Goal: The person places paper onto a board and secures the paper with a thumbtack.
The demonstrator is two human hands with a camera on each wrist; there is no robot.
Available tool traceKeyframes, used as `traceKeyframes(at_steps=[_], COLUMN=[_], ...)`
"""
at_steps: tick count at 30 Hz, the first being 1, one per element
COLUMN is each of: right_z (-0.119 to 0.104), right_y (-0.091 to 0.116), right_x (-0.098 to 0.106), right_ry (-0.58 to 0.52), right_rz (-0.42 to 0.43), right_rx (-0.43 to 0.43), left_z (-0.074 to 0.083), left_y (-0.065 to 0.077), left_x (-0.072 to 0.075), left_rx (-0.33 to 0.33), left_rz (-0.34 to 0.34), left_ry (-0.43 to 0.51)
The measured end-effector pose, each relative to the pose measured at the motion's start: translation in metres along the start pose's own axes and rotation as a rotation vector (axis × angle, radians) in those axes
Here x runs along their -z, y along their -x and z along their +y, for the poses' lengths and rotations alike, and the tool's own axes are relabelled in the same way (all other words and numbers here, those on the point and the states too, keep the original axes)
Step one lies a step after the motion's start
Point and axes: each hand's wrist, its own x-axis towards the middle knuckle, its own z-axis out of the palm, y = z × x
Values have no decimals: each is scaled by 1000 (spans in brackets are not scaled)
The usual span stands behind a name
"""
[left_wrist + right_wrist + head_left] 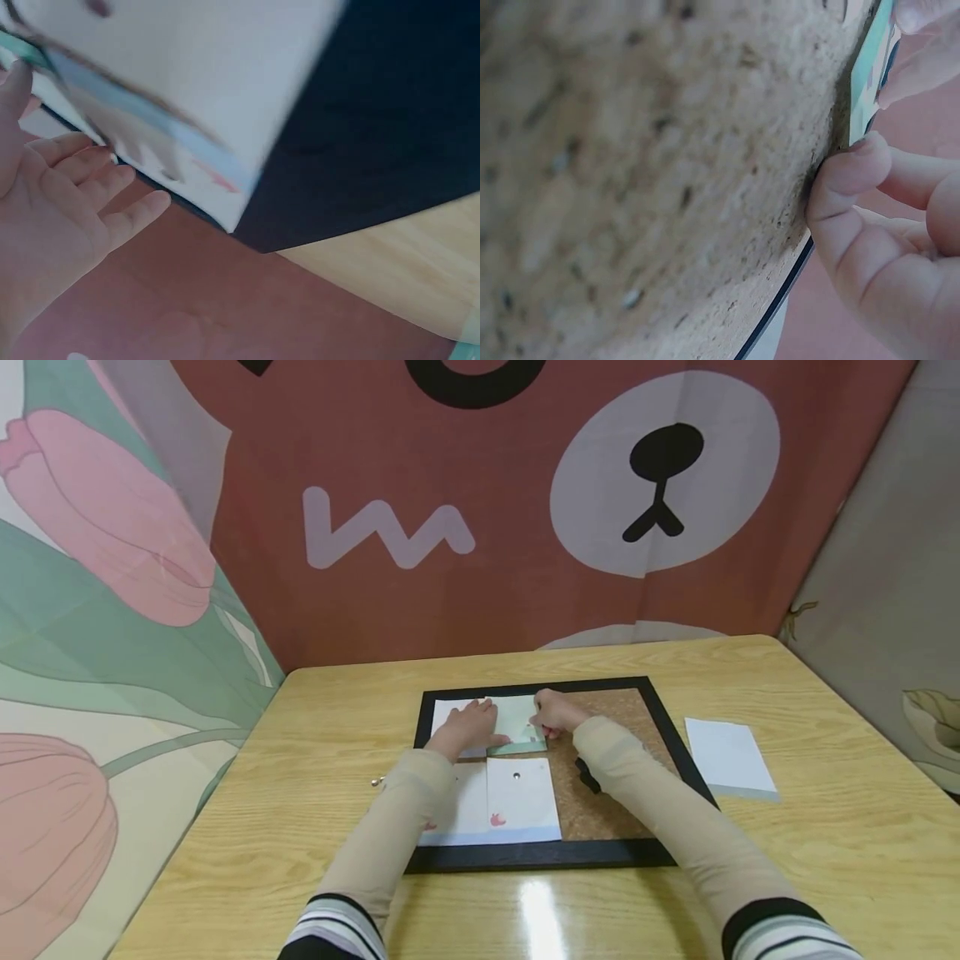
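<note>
A pale green paper sheet [513,718] lies in the upper middle of a black-framed cork board [600,814]. My left hand [472,727] rests with spread, fairly straight fingers over that sheet's left edge and the white sheet [444,713] beside it. At the green sheet's right edge, my right hand [561,712] has curled fingers; in the right wrist view its thumb and finger pinch the corner of the green sheet [864,75]. Below lie two white sheets with blue bottom strips, the right one [525,802] bearing a small pink drawing and a silver pin [517,775].
On the wooden table [262,843], right of the board, is a stack of white paper [731,758]. Small silver pins [377,782] lie left of the board. Bare cork shows on the board's right side. A patterned cloth [480,602] hangs behind the table.
</note>
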Motion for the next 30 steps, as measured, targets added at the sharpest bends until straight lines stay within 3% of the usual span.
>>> traceKeyframes(at_steps=[11,14,20,26,30], right_z=[-2,-2,-4,-8,-10], right_y=[0,1,5,7,9], right_x=[1,0,-4,-8,-7], right_ry=[63,171,449,509,569], right_rz=[34,68,168,107,85], right_rx=[10,50,210,189,229], left_z=[-9,-8,-5,-4,-5], left_y=[-6,-6,-4,-2,-4], left_x=[-4,-2,0,-2,-4], left_rx=[1,12,42,48,43], left_rz=[-29,-42,-67,-61,-50], left_ry=[10,20,41,45,35])
